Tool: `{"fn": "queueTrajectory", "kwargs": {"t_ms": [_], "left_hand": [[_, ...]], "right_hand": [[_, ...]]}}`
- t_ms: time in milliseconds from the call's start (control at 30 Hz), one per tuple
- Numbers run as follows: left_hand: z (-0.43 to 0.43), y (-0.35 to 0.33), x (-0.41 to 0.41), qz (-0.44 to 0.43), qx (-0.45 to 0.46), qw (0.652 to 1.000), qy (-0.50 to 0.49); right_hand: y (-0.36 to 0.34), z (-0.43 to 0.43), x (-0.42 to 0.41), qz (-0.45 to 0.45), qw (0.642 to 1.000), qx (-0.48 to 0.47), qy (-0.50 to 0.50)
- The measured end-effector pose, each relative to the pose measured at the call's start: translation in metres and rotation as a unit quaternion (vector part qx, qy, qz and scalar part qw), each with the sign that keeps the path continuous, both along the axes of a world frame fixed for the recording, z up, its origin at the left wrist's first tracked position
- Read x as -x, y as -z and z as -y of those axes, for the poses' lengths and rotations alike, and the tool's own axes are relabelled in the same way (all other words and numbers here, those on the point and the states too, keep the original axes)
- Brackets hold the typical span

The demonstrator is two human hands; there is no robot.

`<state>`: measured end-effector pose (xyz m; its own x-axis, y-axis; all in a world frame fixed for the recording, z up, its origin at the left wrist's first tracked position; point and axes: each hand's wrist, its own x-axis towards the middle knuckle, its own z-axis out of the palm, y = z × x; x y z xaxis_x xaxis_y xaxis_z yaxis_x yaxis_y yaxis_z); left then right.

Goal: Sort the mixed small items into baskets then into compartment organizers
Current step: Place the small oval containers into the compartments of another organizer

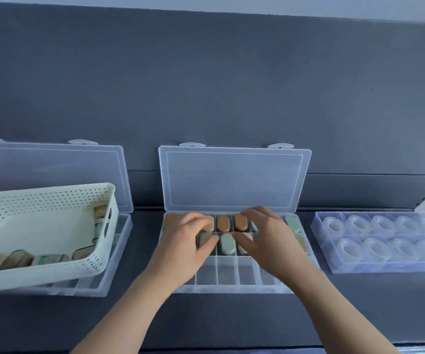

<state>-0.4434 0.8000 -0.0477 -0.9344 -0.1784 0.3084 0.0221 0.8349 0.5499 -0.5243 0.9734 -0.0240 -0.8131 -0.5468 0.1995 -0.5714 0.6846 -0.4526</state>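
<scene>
Our two bare forearms reach forward from the lower edge, drawing close together. Our left grip (188, 246) lies palm down, thumb and curled fingers pinching a small beige piece (205, 238). Our right grip (270, 243) is palm down, fingers spread and loosely bent.

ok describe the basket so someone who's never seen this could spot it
On the dark table, find the leftmost organizer of three clear ones. The basket rests tilted on it. Unlike the see-through boxes, it is opaque cream-white with holes dotting its walls.

Front compartment row of middle organizer (228, 274) free; upright lid (234, 178) blocks rear; basket (40, 274) crowds left.
</scene>
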Motion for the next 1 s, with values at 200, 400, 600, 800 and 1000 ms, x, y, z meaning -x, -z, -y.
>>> {"fn": "queueTrajectory", "kwargs": {"t_ms": [200,400,600,800,1000], "left_hand": [[0.108,-0.02,-0.09,-0.011,0.005,0.991,-0.131],[0.207,-0.022,-0.176,0.077,0.035,0.978,-0.191],[0.264,-0.014,-0.214,0.069,0.049,0.982,-0.171],[0.297,-0.052,-0.191,-0.02,0.042,0.988,-0.147],[0.295,-0.061,-0.198,-0.053,0.031,0.991,-0.119]], "right_hand": [[-0.016,0.116,-0.062,0.057,0.988,0.027,-0.138],[-0.004,0.202,-0.112,0.132,0.979,-0.005,-0.156],[0.014,0.228,-0.126,0.147,0.987,0.038,-0.051],[-0.028,0.244,-0.131,0.164,0.977,0.133,-0.015],[-0.042,0.232,-0.142,0.134,0.982,0.132,0.013]]}}
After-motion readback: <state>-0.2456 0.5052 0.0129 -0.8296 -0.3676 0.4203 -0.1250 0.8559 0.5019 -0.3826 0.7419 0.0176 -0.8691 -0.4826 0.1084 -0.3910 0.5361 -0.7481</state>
